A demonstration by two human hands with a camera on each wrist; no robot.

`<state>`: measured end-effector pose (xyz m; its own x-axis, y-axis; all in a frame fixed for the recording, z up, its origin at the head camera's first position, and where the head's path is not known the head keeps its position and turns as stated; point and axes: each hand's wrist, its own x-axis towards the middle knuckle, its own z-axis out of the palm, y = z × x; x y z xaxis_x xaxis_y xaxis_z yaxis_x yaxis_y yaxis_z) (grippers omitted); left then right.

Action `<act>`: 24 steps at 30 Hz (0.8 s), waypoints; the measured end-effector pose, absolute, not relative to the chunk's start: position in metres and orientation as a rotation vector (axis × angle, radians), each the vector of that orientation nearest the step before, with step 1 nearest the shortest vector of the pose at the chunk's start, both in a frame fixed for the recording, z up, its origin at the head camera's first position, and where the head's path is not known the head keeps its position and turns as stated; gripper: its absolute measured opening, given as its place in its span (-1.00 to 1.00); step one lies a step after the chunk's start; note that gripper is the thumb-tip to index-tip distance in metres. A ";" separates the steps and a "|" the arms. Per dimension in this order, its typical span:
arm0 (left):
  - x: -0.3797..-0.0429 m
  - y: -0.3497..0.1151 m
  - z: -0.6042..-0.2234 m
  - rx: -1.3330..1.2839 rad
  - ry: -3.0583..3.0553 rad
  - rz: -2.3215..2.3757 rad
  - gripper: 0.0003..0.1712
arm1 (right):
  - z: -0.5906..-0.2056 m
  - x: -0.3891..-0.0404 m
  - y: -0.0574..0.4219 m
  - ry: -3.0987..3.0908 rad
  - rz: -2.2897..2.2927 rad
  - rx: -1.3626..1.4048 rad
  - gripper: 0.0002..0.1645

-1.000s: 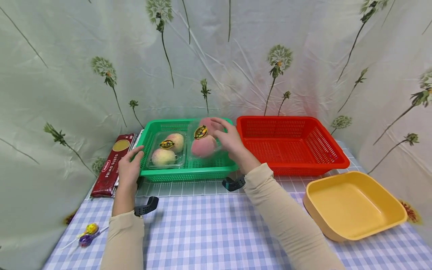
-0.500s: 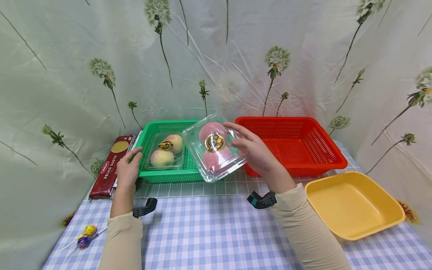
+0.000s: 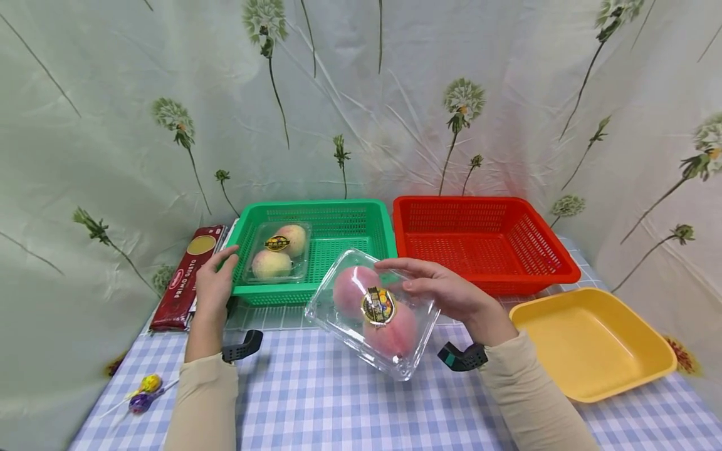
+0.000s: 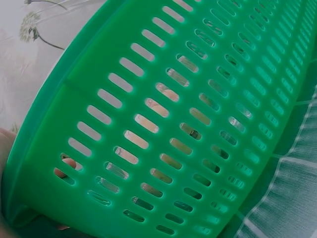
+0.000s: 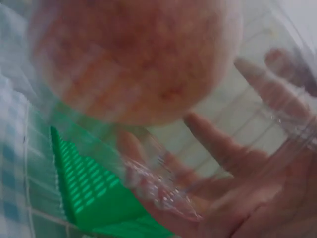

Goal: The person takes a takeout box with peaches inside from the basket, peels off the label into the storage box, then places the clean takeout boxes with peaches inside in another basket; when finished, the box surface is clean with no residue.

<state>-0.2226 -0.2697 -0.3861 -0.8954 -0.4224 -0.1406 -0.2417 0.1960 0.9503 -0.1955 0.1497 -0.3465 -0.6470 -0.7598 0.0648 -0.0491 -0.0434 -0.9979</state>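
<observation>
Clear plastic makes the box (image 3: 368, 321), and two pink peaches (image 3: 355, 291) sit inside it. The right hand (image 3: 451, 291) holds the box by its right side — fingers and thumb on the plastic. The box is tilted, above the checked cloth (image 3: 310, 401) and nearer than the green basket (image 3: 282, 294). A round black and gold sticker (image 3: 378, 307) is on top.

The left hand (image 3: 214, 285) is at the left side of the green basket, its thumb and finger apart with a gap between; one cannot tell if it presses the rim. Another box (image 3: 276, 254), with two pale peaches, lies in the green basket.

The red basket (image 3: 457, 241) stands just to the right — with a yellow tub (image 3: 586, 344) in front. Two lollipops (image 3: 141, 404) lie at the left.
</observation>
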 end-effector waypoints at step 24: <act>-0.216 -0.254 -0.378 0.617 -2.224 -1.118 -0.54 | -0.427 -0.219 0.173 1.830 -1.638 -0.855 -0.55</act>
